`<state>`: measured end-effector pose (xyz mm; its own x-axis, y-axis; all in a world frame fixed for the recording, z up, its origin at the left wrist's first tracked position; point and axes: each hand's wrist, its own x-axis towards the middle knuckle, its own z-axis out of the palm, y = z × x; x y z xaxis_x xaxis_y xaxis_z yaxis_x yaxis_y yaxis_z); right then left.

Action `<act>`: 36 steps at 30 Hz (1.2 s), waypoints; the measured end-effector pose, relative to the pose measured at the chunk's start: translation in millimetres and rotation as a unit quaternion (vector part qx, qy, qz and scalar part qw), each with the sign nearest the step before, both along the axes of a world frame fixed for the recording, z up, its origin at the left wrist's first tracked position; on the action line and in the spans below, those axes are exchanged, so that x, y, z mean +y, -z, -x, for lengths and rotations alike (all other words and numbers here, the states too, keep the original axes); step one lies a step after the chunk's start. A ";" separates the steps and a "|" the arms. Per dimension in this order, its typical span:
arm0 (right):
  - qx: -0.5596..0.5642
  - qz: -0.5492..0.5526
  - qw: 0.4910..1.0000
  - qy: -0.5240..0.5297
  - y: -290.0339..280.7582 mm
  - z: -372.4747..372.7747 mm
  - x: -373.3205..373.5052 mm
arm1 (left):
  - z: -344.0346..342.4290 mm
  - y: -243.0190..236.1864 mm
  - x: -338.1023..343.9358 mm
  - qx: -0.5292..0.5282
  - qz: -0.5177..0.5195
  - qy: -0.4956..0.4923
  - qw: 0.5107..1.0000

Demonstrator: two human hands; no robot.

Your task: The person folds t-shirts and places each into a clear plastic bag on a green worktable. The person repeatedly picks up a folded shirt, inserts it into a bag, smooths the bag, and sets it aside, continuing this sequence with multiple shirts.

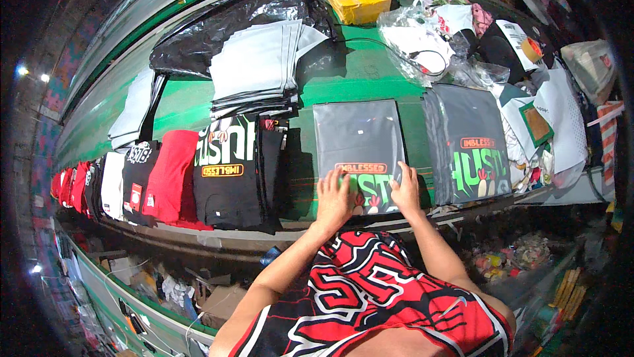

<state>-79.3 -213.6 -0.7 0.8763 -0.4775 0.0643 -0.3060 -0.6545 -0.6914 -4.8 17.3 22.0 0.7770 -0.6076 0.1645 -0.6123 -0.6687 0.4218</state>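
Note:
In front of me a folded dark T-shirt in a clear plastic bag (360, 129) lies flat on the green table. Its print is green, white and orange. My left hand (335, 202) rests on the lower left of the bag, fingers spread over the plastic. At the bag's lower right edge is my right hand (406, 192), its thumb and forefinger apart and touching the plastic. Neither hand visibly grips anything. Just to the right lies a stack of bagged shirts (465, 119) with the same print. On the left sits a pile of folded black shirts (228, 195).
Red folded shirts (173, 178) and more garments line the left edge. Farther back are grey plastic bags (254, 60) on a black plastic sheet (191, 33). A yellow-wrapped box (358, 3) stands at the back. Clear plastic and cloth scraps (422, 46) clutter the right.

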 end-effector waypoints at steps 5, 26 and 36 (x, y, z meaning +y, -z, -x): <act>-0.045 0.188 0.978 -0.074 -17.8 4.9 31.2 | 3.4 14.2 -29.8 -0.006 -0.065 0.012 0.998; 0.087 0.267 0.952 -0.124 3.4 -165.7 -5.5 | 1.9 15.5 -35.5 -0.006 -0.135 -0.007 0.991; 0.132 0.266 0.949 -0.108 0.4 -189.2 -13.3 | -23.8 16.5 -47.9 -0.005 -0.135 -0.018 0.991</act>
<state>109.9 -226.9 -1.1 0.9690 -0.2469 0.0111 -0.2418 -0.9564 -0.1641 18.9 -30.6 5.5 0.7982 -0.6024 0.0076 -0.5890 -0.7777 0.2196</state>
